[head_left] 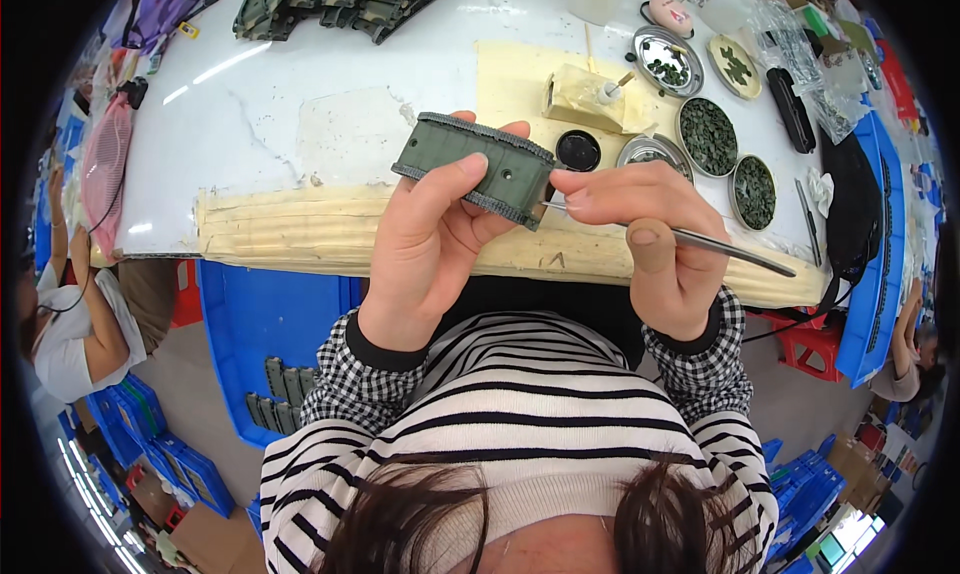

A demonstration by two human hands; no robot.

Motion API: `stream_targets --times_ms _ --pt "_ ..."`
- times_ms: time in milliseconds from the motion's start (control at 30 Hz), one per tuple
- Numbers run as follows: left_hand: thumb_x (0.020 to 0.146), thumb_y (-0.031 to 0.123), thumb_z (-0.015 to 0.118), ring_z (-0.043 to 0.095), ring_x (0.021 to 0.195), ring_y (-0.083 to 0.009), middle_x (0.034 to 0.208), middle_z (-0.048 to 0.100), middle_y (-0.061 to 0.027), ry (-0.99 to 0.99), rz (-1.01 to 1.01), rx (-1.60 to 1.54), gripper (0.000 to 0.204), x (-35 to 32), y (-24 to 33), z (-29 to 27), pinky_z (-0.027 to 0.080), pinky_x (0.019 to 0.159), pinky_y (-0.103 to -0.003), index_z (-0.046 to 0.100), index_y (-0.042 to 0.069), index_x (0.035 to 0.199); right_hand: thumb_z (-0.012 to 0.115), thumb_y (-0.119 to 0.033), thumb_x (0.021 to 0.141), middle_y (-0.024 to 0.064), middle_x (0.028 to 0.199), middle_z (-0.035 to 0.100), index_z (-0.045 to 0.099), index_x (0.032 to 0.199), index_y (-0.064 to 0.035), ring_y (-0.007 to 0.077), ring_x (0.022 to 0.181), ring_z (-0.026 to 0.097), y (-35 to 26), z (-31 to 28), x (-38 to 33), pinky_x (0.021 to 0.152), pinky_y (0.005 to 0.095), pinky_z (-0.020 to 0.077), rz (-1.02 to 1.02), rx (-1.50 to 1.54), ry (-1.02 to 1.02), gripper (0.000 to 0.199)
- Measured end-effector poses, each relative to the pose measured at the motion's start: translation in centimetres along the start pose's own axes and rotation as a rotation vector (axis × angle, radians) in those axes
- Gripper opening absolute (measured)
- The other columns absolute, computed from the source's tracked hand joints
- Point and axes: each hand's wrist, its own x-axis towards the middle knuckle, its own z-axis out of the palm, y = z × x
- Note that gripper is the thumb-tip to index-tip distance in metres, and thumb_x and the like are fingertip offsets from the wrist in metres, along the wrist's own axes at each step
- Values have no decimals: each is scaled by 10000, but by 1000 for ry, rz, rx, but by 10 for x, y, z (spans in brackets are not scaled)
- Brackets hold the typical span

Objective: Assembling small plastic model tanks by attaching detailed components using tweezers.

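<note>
Green part point(498, 160) with ridged edges

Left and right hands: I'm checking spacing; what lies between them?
In the head view: right end of the green part and tip of the metal tool.
</note>
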Motion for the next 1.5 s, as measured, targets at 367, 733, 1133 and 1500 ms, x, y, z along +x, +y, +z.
stream_targets --times_ms 367,733,1133,1500 --pt "912 92 533 615 1082 -245 1303 512 -213 8 -37 -145 335 3 -5 1 583 865 -317 457 44 1236 622 -29 846 152 1005 685 696 960 2 218 862 640 -2 5 -5 725 287 512 21 -12 16 140" --pt "912 92 535 614 1081 -246 1307 502 -224 30 -27 -150 342 3 -5 2 596 844 -302 449 29 1237 527 -147 934 177 972 668 672 952 25 277 930 660 -6 4 -2 797 335 525 20 -42 -28 225" --pt "905 85 528 612 1084 -258 1312 498 -225 9 -29 -184 353 2 -5 1 589 861 -330 444 38 1244 692 -86 803 151 997 666 692 975 -10 260 938 679 -4 9 -5 716 305 554 -80 -101 -22 188" --pt "908 107 496 593 1111 -293 1315 506 -215 -76 -49 -167 396 2 -3 -4 542 900 -414 424 62 1295 724 -224 784 179 1062 656 670 1029 14 275 908 675 -9 3 -7 723 318 559 -128 -77 -91 346"
